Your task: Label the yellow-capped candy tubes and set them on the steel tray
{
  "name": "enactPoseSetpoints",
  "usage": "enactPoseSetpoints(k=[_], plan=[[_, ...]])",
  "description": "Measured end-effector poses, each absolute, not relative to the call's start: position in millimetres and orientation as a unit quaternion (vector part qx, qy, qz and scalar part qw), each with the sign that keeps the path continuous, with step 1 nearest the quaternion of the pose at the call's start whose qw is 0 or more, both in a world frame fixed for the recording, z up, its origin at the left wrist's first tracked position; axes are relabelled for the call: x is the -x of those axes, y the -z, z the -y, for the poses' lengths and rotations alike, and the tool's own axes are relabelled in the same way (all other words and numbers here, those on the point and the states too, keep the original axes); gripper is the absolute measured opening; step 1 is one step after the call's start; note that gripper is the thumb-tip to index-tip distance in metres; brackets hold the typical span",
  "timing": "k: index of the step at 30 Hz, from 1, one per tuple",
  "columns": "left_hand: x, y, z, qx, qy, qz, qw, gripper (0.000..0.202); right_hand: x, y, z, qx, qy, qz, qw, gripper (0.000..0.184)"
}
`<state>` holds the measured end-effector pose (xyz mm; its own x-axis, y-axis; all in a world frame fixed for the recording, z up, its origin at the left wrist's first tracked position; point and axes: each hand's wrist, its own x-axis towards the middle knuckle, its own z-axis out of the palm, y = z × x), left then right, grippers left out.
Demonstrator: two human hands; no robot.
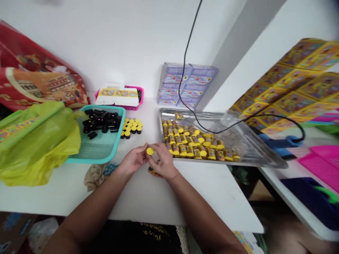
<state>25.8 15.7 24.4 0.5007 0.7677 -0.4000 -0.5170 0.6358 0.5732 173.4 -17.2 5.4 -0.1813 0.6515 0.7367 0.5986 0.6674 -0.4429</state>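
Observation:
Between the fingertips of my left hand [135, 158] and my right hand [163, 162] is a small cylinder [150, 151] with its round yellow end facing up. Both hands are closed on it, and the fingers hide most of its side. Partly under my right hand, a small printed yellow-and-dark piece [154, 171], perhaps a stack of labels, lies on the white table [143, 197]. Left of the hands, several black cylinders with yellow tops [131, 126] stand in tight rows. To the right, yellow-wrapped cylinders [189, 140] lie in rows in a metal tray [254, 148].
A teal basket [91, 151] holds loose black cylinders [102, 121]. Beside it lie a yellow-green plastic bag [53, 141] and a crumpled brown cloth [94, 176]. Purple boxes [185, 84] and yellow boxes [291, 84] are stacked behind. A black cable [184, 60] hangs across the tray.

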Motion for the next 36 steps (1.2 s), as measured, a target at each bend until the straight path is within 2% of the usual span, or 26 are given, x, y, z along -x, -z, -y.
enactPoseSetpoints(k=[3,7,16,24,36], plan=[[-24,-29,-15,-0.184,-0.421,-0.32,0.829,0.01,-170,-10,18,0.435,-0.094,0.726,0.525,0.029],[-23,-30,-15,-0.162,-0.434,-0.328,0.823,0.007,-168,-9,15,0.449,-0.12,0.706,0.534,0.02],[-25,-18,-17,-0.12,-0.434,-0.331,0.829,0.008,-168,6,10,0.423,-0.056,0.734,0.529,0.023],[-32,-17,-11,-0.14,-0.448,-0.335,0.817,0.012,-168,6,10,0.421,-0.068,0.72,0.547,0.025],[-31,-8,-14,-0.163,-0.414,-0.34,0.829,0.023,-172,5,10,0.457,-0.06,0.713,0.528,0.021]])
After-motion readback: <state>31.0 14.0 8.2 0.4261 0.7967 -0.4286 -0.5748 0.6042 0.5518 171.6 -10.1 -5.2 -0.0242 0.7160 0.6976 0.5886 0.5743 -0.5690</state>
